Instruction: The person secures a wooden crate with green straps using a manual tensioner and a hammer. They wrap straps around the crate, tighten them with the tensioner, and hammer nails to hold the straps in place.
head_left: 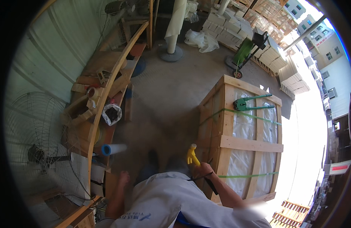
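My right hand [204,169] is closed around a yellow tool [191,155] whose top end points up, close to the near left corner of a tall wooden crate [248,143]. A black strip [211,184] hangs from the same hand. The crate is lined with clear plastic and bound by green straps [255,116]. A green long-handled strapping tool [248,103] lies on top of it at the far side. My left hand [124,177] hangs low by my side near wooden boards, with nothing visible in it; its fingers are blurred.
A curved wooden frame [107,89] with offcuts, a tape roll and a black bag runs along the left wall. A blue-ended tube [113,148] sticks out of it. A wire fan [34,148] stands at the left. A green hand truck [247,52] and stacked white boxes [228,28] are farther off.
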